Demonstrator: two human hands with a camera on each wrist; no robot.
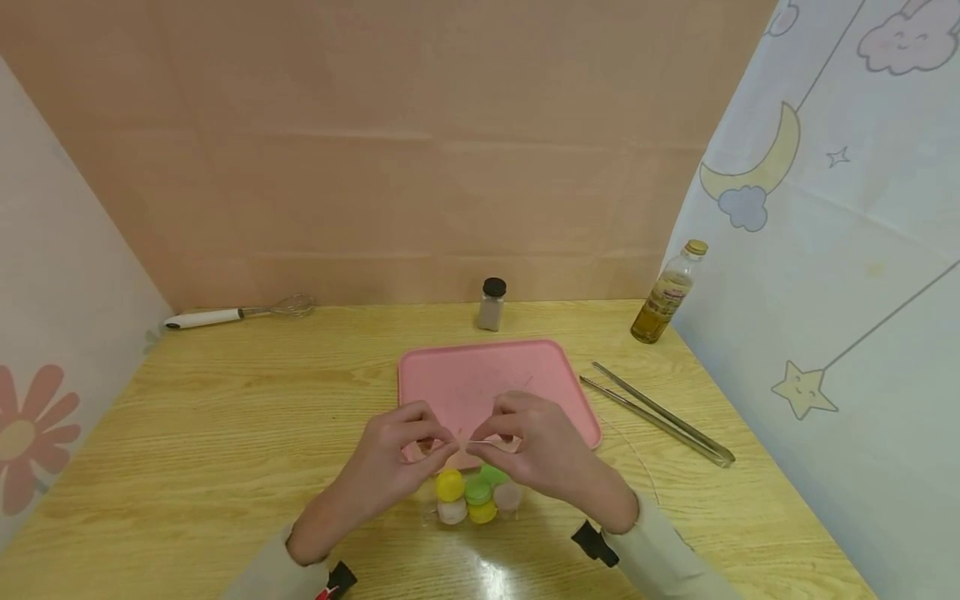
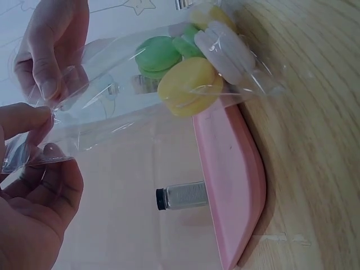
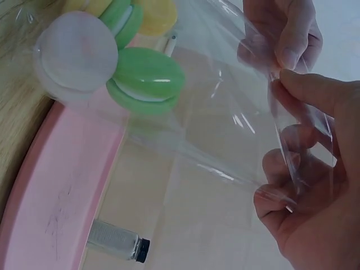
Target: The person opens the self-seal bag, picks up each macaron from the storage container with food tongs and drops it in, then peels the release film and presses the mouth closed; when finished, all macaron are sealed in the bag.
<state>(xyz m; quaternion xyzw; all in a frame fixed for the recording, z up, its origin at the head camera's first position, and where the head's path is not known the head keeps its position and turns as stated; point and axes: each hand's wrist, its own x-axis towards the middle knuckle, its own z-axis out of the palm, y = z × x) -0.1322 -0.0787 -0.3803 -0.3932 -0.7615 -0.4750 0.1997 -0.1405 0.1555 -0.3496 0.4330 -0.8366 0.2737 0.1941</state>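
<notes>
A clear plastic bag (image 2: pixel 121 107) holds several macarons: yellow (image 2: pixel 190 84), green (image 3: pixel 147 81) and whitish (image 3: pixel 76 53) ones, clustered at its bottom near the wooden table. At the bag's upper edge my left hand (image 1: pixel 401 446) pinches the film between thumb and fingers. My right hand (image 1: pixel 536 442) pinches the same edge just to the right, its fingertips close to the left ones. Between the hands and the macarons the film is stretched and see-through. In the head view the macarons sit below both hands, partly covered by the right one.
Directly behind the bag lies a pink tray (image 1: pixel 480 375). Metal tongs (image 1: pixel 660 415) rest to its right, near a thin pale strand (image 1: pixel 641 458). Farther back stand a small black-capped jar (image 1: pixel 491 307) and an oil bottle (image 1: pixel 663 300). A whisk (image 1: pixel 217 317) lies at the back left.
</notes>
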